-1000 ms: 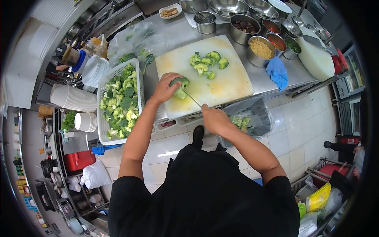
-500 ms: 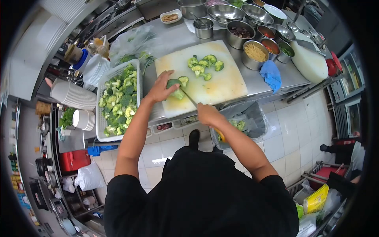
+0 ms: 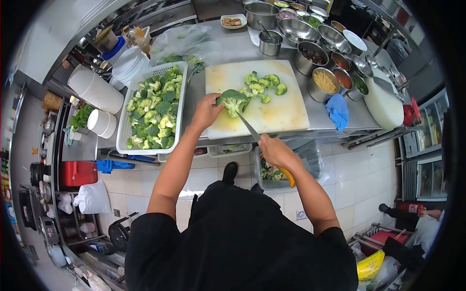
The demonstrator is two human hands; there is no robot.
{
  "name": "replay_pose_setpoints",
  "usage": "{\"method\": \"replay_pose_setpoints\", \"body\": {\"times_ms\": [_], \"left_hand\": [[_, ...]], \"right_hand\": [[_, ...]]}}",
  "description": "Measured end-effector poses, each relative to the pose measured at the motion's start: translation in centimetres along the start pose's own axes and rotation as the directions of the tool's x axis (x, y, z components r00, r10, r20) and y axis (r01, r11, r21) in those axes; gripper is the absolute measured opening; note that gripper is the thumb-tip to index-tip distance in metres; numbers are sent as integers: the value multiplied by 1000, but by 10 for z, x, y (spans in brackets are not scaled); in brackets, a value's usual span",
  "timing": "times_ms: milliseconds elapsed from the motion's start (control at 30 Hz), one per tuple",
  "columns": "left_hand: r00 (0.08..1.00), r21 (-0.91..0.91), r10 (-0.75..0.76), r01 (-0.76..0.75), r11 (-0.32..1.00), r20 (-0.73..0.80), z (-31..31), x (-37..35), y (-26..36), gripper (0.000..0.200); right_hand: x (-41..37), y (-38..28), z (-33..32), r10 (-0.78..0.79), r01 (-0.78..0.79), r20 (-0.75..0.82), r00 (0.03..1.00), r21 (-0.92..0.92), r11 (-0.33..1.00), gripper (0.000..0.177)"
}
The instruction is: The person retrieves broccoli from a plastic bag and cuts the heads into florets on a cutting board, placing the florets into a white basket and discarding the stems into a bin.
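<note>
My left hand [image 3: 207, 112] grips the left side of a broccoli head [image 3: 235, 100], its pale stem turned toward me and to the right. My right hand [image 3: 275, 151] is closed round a knife [image 3: 249, 127] with a yellow handle, whose end sticks out below my fist. The blade's tip is right at the broccoli stem. Under it lies a white cutting board [image 3: 286, 111] with yellowish stains. Several cut florets [image 3: 264, 83] lie behind the head on the board. To the left, a white plastic basket [image 3: 181, 104] is filled with broccoli florets [image 3: 154, 111].
Metal pots with shredded yellow food [image 3: 324, 81] and other ingredients crowd the back right, near a blue cloth [image 3: 337, 112]. A lined bin [image 3: 310, 167] stands below the counter edge. Stacked white tubs [image 3: 94, 89] are at left. A person [image 3: 427, 228] is at far right.
The broccoli head has been raised and turned so its stem shows. My right hand has drawn the knife back, baring more blade. The whole view has shifted slightly.
</note>
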State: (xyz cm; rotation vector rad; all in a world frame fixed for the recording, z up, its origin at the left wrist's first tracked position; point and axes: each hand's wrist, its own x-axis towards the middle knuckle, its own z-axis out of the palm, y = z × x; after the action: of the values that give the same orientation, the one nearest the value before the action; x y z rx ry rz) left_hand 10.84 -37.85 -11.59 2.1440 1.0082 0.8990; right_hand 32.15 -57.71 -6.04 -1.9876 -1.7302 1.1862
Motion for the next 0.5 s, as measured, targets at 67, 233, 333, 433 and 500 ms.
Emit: {"method": "replay_pose_setpoints", "body": {"times_ms": [67,233,333,433,500], "left_hand": [[1000,-10,2,-2,1000,5,-2,2,0,34],[1000,-75,-7,7,997,-7,0,-6,-9,37],[1000,-118,8,-8,993,0,1,-8,-15,40],[1000,-150,-17,20,988,20,-1,-6,-14,42],[995,-117,-33,44,992,95,-5,-7,-13,43]], "right_hand": [[6,-8,-7,-24,23,0,1000,-54,998,31],[25,-28,-25,-27,36,52,998,-171,985,31],[41,-35,-32,-5,27,99,995,-229,973,28],[55,-41,-40,62,-14,176,983,-265,964,25],[66,-47,-37,114,-49,224,968,-278,959,26]]}}
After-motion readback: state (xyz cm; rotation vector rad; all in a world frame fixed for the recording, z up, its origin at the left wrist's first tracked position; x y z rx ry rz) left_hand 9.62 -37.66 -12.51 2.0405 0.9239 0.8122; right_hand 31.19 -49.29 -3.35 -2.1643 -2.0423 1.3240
